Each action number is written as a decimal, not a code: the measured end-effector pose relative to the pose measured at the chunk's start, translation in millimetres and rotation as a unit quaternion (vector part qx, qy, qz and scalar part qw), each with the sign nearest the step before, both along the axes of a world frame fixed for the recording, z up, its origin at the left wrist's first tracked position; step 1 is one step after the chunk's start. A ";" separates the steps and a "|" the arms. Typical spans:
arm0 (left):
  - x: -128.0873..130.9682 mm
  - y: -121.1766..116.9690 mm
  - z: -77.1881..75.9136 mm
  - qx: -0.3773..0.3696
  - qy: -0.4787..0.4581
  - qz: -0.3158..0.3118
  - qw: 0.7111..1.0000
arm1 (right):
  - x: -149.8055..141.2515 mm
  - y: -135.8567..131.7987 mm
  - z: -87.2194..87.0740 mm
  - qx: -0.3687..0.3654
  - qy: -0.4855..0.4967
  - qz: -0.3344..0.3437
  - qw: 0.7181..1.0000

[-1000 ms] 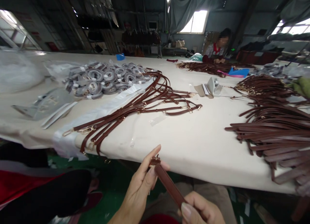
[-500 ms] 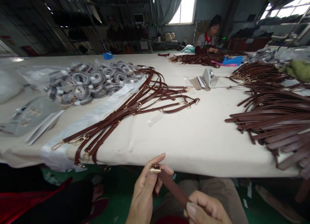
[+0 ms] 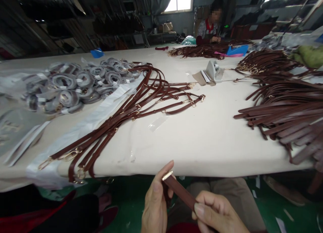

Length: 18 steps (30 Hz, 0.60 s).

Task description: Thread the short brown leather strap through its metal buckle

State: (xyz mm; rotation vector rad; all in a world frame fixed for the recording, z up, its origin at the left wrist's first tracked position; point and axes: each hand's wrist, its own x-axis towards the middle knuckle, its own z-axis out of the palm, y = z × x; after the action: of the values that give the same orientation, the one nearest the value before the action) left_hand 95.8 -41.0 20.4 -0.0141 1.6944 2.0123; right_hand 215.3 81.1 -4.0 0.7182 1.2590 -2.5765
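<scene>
Since the earlier frames the view has tipped down: the table (image 3: 202, 149) edge sits higher and the worker (image 3: 210, 26) at the far end has shifted up and left. Both hands have stayed below the near table edge. The gold tip (image 3: 167, 175) of the strap (image 3: 180, 191) now points up and to the right, edge-on; before, it lay flatter against the thumb.

Left hand (image 3: 155, 206): thumb and fingers pinch the strap just below the gold tip. Right hand (image 3: 218, 216): closed around the lower run of the strap, thumb on top. The strap spans between the two hands, in front of the person's lap, clear of the table.

No writing or brand can be read; white tags on the wrapped coils (image 3: 75, 85) are too small to tell.

Beyond the left hand, a bundle (image 3: 131, 112) of brown straps with gold clips lies across white plastic (image 3: 83, 125) and hangs over the table edge. Far left of it, the coils rest on clear bags. To the right of the right hand lies a strap pile (image 3: 285, 108). Flat grey pouches (image 3: 15, 132) lie at the far left; their contents cannot be told.
</scene>
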 end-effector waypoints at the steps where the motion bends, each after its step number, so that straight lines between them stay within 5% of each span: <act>1: -3.0 -1.1 -0.7 0.001 -0.007 -0.003 1.000 | -0.6 0.3 -1.1 -0.001 0.002 -0.003 1.000; 7: -16.2 -7.3 -3.5 0.035 -0.061 -0.054 0.996 | -7.6 0.9 -5.9 0.027 0.017 0.008 0.999; 13: -7.0 -6.1 -11.4 0.042 -0.066 -0.174 0.982 | -30.6 3.3 16.2 0.079 0.043 0.010 0.996; 18: -26.8 -12.4 -9.8 0.068 -0.043 -0.096 0.992 | -11.3 37.6 22.1 0.188 0.010 0.047 0.981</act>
State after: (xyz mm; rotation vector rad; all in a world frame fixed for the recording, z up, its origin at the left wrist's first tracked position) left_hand 69.0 -53.4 10.6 0.1028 1.4444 1.9504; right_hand 204.0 118.7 18.1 0.6752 1.7674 -2.3007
